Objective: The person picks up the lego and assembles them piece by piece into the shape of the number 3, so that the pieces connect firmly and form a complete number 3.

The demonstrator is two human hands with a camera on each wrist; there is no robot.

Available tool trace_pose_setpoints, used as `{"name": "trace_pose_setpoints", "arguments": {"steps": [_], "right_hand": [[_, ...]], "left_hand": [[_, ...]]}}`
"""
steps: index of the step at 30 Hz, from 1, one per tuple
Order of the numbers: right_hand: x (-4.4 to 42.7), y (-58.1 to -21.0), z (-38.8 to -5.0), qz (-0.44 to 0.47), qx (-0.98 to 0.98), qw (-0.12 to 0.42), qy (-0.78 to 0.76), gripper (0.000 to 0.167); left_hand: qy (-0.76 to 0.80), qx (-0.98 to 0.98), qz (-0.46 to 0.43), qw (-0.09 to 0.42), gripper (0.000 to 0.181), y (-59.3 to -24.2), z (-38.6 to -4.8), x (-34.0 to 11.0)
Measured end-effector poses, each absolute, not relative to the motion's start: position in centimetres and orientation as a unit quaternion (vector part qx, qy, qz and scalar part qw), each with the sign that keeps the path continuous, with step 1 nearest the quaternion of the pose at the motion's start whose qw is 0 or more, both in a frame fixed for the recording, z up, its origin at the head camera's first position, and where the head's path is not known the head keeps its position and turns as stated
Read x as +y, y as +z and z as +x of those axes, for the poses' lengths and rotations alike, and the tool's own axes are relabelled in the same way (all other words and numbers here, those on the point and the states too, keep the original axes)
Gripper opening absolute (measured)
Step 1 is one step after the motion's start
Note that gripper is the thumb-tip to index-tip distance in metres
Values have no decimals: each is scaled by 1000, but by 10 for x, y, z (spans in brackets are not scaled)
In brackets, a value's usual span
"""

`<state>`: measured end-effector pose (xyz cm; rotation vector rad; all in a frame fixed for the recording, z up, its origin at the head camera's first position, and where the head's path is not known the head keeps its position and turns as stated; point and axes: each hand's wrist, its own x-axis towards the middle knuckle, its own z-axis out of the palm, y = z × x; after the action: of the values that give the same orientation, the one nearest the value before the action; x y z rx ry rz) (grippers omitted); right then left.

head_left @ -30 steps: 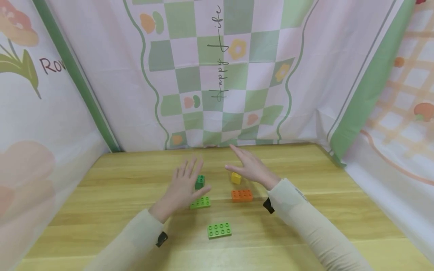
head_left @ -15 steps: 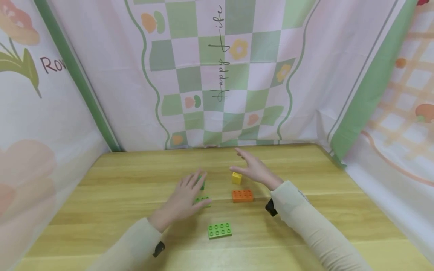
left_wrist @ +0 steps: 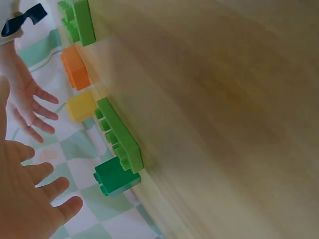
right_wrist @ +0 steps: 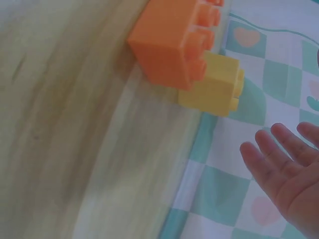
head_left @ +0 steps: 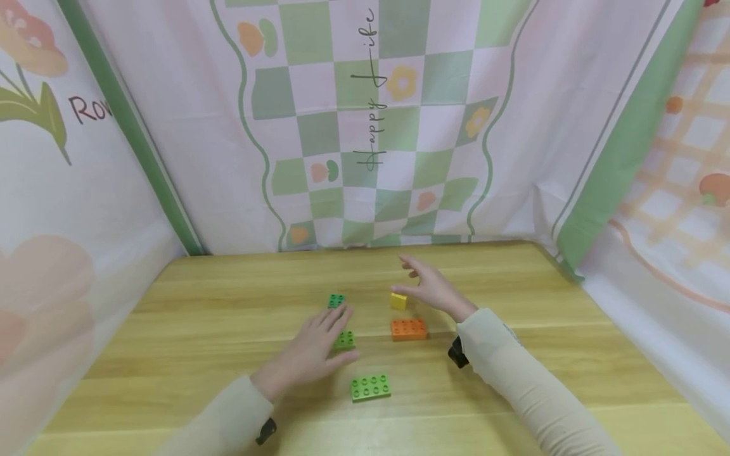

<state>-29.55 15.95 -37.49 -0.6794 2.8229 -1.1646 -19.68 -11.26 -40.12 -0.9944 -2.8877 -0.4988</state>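
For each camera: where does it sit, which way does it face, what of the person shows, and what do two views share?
Head: worn on the head, facing forward and down at the table; left hand, right hand and sleeves show.
Left wrist: on that wrist, facing the table and dark green brick; both hands show.
Right wrist: on that wrist, facing the orange brick and yellow brick; right hand shows.
Both wrist views show these two bricks.
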Motion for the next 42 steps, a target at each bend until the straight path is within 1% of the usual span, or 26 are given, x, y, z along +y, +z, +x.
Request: {"name": "trace_pose_setpoints", "arguments": {"steps": [4, 11, 20, 30, 42], "right_hand": [[162, -379, -296, -216, 902, 13, -374, 79], [162, -386, -295, -209, 900, 24, -381, 75], [165, -395, -296, -203, 904, 32, -374, 73], [169, -402, -298, -189, 906, 54, -375, 67], [170, -405, -300, -185, 901, 67, -387, 62]], "left_hand": [[-160, -933, -324, 8, 77, -404, -195, -112], [-161, -929, -332, -3, 76, -408, -192, -111], [-160, -931, -328, -25, 77, -413, -187, -112], [-152, -927, -341, -33, 73, -416, -184, -109], [-151, -927, -336, -70, 80, -416, -181, -107]]}}
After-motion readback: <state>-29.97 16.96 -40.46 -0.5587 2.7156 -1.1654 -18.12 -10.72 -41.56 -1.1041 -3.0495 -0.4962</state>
